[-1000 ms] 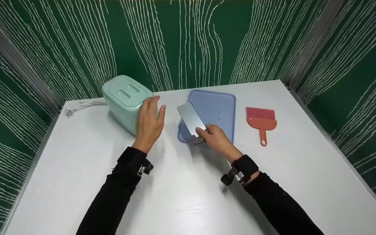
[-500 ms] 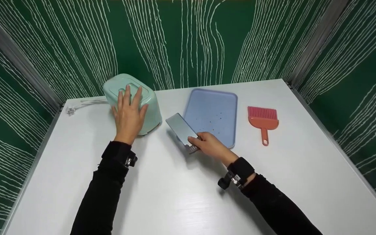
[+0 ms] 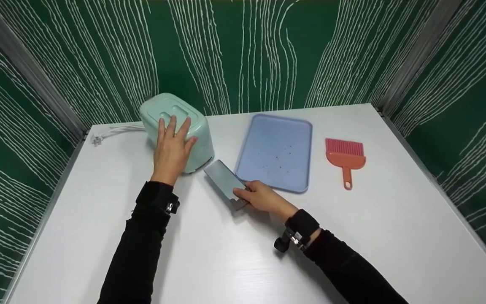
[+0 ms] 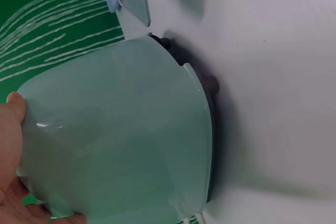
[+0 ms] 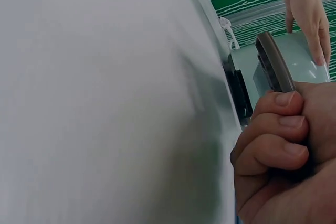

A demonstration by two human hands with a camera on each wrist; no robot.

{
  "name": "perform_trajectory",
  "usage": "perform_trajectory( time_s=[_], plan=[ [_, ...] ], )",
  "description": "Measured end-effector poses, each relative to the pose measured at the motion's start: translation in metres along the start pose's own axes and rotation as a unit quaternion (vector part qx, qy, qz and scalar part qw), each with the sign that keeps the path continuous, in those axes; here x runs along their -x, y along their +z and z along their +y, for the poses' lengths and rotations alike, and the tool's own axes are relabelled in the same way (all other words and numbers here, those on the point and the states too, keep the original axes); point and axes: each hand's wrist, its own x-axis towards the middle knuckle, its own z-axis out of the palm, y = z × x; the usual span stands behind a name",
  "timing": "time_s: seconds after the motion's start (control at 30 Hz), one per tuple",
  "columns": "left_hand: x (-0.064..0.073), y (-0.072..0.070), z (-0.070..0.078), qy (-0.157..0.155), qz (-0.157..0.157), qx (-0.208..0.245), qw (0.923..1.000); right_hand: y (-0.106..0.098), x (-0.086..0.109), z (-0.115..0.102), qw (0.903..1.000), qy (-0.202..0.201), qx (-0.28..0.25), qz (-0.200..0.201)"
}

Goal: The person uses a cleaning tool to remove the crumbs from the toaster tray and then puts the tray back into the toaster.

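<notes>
A pale green toaster (image 3: 203,145) stands at the back left of the white table (image 3: 209,257). My left hand (image 3: 171,154) holds it from above, with fingers spread over the slotted top and the thumb toward its right side. In the left wrist view, the thumb (image 4: 16,107) and fingertips lie at the toaster's edges. My right hand (image 3: 264,196) grips the grey end of a flat metal crumb tray (image 3: 225,177). Its plate points toward the toaster's lower front corner, with a small gap between. In the right wrist view, the right fingers (image 5: 273,150) curl around the grey handle (image 5: 275,61).
A blue tray (image 3: 274,147) with scattered dark crumbs lies right of the toaster. Farther right is a small orange brush (image 3: 346,160) with pink bristles. The toaster's white cord and plug (image 3: 96,140) lie at the far left. Green walls (image 3: 268,55) stand behind the table.
My left hand has moved from the toaster's right side onto its top. The right hand has brought the crumb tray from over the blue tray, left and nearer me, beside the toaster.
</notes>
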Motion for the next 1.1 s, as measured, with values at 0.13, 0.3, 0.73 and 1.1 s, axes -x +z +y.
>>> perform_trajectory(
  time_s=[0.13, 0.3, 0.73, 1.1],
  plan=[
    [0.0, 0.002, 0.001, 0.003, 0.01, -0.002, 0.9999, 0.011, -0.006, -0.001, 0.9999, 0.007, -0.015, 0.001],
    [0.001, 0.006, 0.002, 0.008, 0.022, -0.006, 0.9997, 0.02, -0.013, -0.002, 0.9995, 0.015, -0.026, 0.008],
    [0.003, 0.008, -0.002, 0.005, 0.03, -0.012, 0.9994, 0.028, -0.024, -0.012, 0.9982, 0.053, -0.009, 0.025],
    [0.002, 0.009, -0.001, -0.001, 0.037, -0.007, 0.9993, 0.027, -0.037, -0.016, 0.9946, 0.076, -0.071, -0.001]
  ],
)
